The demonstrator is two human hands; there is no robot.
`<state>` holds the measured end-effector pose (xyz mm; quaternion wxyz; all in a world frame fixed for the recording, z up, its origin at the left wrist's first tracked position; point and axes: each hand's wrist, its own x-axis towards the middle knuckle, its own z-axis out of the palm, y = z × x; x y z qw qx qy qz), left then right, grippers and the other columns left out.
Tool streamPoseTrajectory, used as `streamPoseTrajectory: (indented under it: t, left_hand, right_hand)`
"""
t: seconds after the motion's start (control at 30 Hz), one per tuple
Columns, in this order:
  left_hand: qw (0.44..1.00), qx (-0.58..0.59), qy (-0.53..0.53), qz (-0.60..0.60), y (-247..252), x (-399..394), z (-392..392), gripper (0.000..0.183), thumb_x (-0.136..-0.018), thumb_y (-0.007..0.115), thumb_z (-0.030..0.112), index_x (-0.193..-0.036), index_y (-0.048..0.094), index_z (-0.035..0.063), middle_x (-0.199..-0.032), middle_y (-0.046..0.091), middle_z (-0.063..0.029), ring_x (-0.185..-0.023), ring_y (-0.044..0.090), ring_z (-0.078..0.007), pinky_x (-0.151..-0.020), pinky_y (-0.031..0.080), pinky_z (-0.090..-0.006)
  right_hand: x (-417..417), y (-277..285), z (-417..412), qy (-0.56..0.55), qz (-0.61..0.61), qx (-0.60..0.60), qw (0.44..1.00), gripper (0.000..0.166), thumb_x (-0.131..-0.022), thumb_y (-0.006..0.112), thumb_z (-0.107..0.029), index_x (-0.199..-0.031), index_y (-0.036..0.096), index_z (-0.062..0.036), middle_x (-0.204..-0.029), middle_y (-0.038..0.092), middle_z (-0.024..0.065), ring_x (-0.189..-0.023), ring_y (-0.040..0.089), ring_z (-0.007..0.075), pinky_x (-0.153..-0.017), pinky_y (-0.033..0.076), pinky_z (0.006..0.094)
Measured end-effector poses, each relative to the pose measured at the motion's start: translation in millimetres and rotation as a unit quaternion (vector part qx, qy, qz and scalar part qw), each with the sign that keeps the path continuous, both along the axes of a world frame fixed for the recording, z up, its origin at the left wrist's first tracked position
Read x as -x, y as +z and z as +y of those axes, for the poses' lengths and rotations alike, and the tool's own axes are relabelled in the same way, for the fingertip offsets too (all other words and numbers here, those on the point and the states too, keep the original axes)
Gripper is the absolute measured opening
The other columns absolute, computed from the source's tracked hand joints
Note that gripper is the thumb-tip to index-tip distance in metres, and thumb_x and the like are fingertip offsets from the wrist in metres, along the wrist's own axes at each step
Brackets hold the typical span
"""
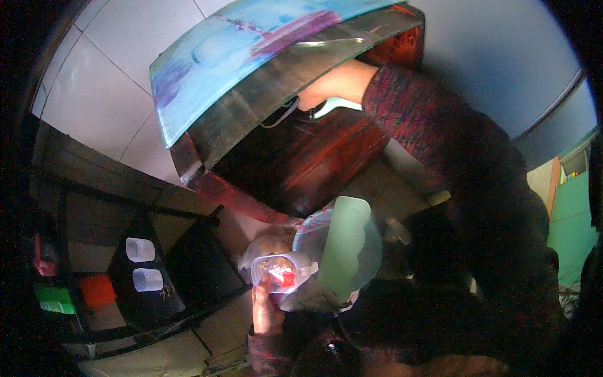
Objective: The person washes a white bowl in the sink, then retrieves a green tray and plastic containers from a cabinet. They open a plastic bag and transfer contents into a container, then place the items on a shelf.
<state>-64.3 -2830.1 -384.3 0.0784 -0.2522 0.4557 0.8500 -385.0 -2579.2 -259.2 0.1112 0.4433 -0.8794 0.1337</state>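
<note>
My left hand (267,308) grips a translucent plastic cup (301,269) with a side handle, its mouth facing me. Inside the cup shows a red and shiny packet (284,278). My right hand (313,96) is down inside an open wooden drawer (245,103), its fingers mostly hidden by the drawer's wall. Beside those fingers runs a thin pale strip or cable (281,118); whether the hand holds it cannot be told. A pale green plastic piece (337,104) lies in the drawer under my wrist.
A round translucent tub (372,249) with a pale green plastic piece (343,245) across it stands beside the cup. Two whitish plastic cups (140,249) (148,280) lie at the left, near a red item (98,290) and a green packet (54,300). White tiles (94,89) line the wall.
</note>
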Motion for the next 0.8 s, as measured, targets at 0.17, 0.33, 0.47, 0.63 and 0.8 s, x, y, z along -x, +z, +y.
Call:
streamPoseTrajectory:
  t: [0.17,0.33,0.47,0.63,0.8]
  left_hand:
    - [1.000,0.003,0.012,0.003,-1.2,-3.6,-0.1,0.049,-0.085,0.059,0.035,-0.117,0.050,-0.0001,-0.110,0.058,-0.0105,-0.100,0.057,-0.0206,-0.089,0.045,-0.0342]
    - [1.000,0.009,-0.012,-0.004,1.9,2.7,1.9,0.048,-0.085,0.059,0.036,-0.116,0.051,0.0000,-0.109,0.059,-0.0102,-0.099,0.058,-0.0204,-0.088,0.045,-0.0341]
    - [1.000,0.011,-0.029,-0.002,-4.6,2.4,1.1,0.048,-0.085,0.058,0.036,-0.116,0.051,-0.0004,-0.108,0.059,-0.0101,-0.098,0.058,-0.0203,-0.087,0.045,-0.0339]
    - [0.999,0.020,-0.040,0.003,-8.8,2.3,-1.4,0.045,-0.087,0.056,0.034,-0.116,0.051,-0.0003,-0.108,0.059,-0.0101,-0.098,0.058,-0.0203,-0.087,0.046,-0.0342]
    - [0.999,0.016,-0.037,0.028,-15.0,-3.1,-4.6,0.043,-0.087,0.054,0.032,-0.116,0.051,-0.0003,-0.108,0.059,-0.0100,-0.097,0.058,-0.0205,-0.087,0.046,-0.0345]
  right_hand:
    - [-2.5,4.5,-13.5,-0.119,-0.187,-0.182,0.958,0.037,-0.070,0.063,-0.023,-0.102,0.061,-0.0051,-0.093,0.065,0.0163,-0.084,0.061,0.0338,-0.071,0.048,0.0435]
    - [14.9,-9.3,-3.7,-0.080,-0.136,-0.179,0.971,0.031,-0.066,0.063,-0.025,-0.091,0.062,-0.0068,-0.081,0.064,0.0121,-0.074,0.060,0.0298,-0.064,0.045,0.0409]
    - [4.1,-8.5,-4.3,-0.089,-0.146,-0.204,0.964,0.039,-0.066,0.063,-0.022,-0.099,0.062,-0.0014,-0.088,0.065,0.0183,-0.079,0.063,0.0337,-0.068,0.049,0.0422]
    - [-13.8,-3.5,-4.4,-0.139,-0.103,-0.130,0.976,0.033,-0.070,0.060,-0.020,-0.098,0.063,-0.0035,-0.093,0.064,0.0177,-0.083,0.062,0.0329,-0.071,0.049,0.0421]
    - [15.4,-41.1,13.3,-0.047,-0.029,0.076,0.996,0.034,-0.073,0.060,-0.022,-0.103,0.060,-0.0054,-0.095,0.064,0.0157,-0.088,0.060,0.0319,-0.076,0.047,0.0391]
